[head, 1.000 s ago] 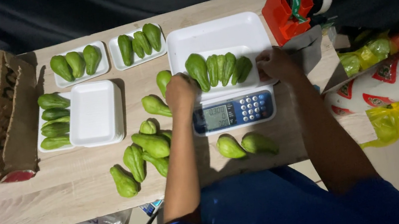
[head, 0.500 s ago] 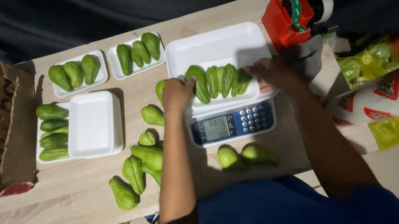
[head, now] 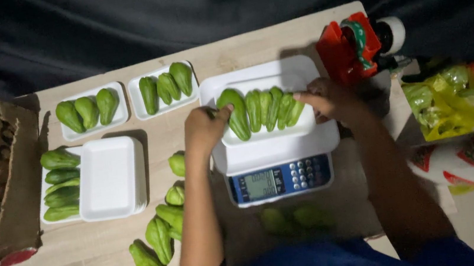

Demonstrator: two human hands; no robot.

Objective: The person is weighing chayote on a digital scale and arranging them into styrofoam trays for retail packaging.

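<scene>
We see five green pear-shaped chayotes lying side by side in a white foam tray on the blue-faced digital scale, long axes pointing away from us. Our left hand pinches the leftmost fruit; our right hand touches the rightmost with open fingers. A red tape dispenser stands right of the scale.
</scene>
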